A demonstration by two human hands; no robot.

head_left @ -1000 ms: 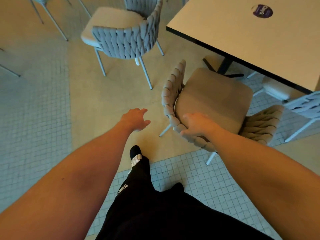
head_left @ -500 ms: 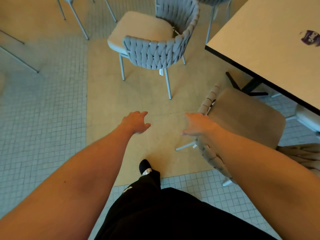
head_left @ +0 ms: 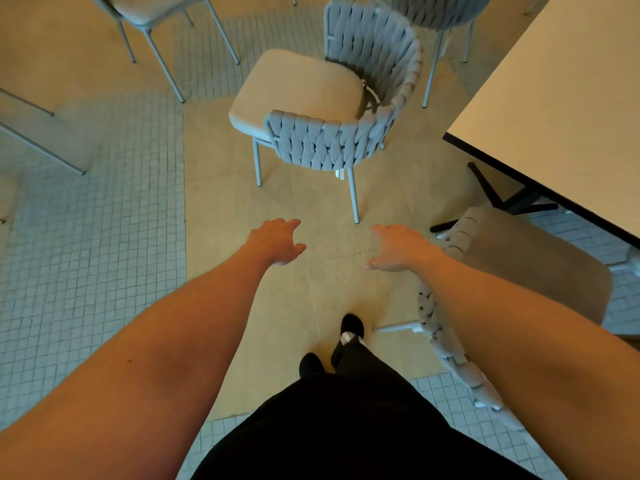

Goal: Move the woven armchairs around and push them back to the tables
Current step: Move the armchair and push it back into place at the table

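grey woven armchair [head_left: 332, 109] standing ahead on tan floor, clear of table [head_left: 561, 109], woven back facing us. we are reaching with left hand [head_left: 277, 242] and right hand [head_left: 398, 249], both spread wide, holding nothing, short of chair. we are aiming for top rim of back, one hand per side, planning even push. beige armchair [head_left: 519, 271] sitting tucked at table, under right forearm.

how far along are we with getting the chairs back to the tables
Looks done: the beige armchair sits with its seat partly under the table. In hand: nothing; the left hand and right hand are open, reaching toward the grey woven armchair. Left: that chair stands out on the floor, not tucked in.
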